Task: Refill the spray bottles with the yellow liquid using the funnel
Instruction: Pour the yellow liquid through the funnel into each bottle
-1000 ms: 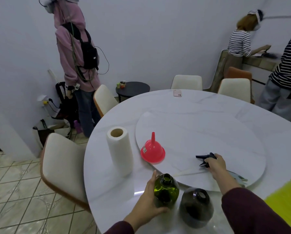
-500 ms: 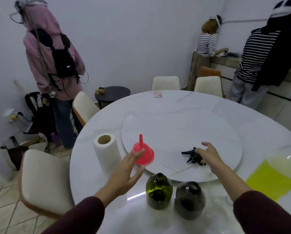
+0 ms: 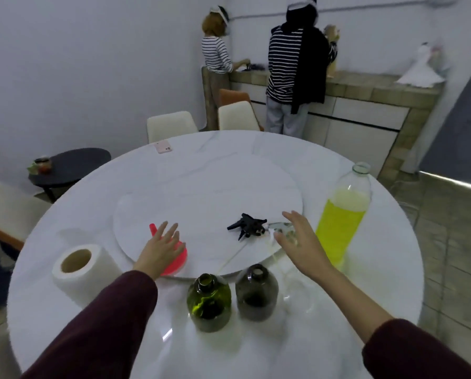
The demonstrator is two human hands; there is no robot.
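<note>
The pink plastic funnel (image 3: 178,258) sits wide end down on the round white turntable (image 3: 201,192). The left hand (image 3: 160,248) is over it, fingers spread, grip holding nothing. The right hand (image 3: 301,239) is open too, beside the tall clear bottle (image 3: 343,217) of yellow liquid. Near the table (image 3: 379,269) edge stand a round green bottle (image 3: 209,303) and a dark bottle (image 3: 256,294), tops off. Black spray heads (image 3: 246,227) lie between the hands.
</note>
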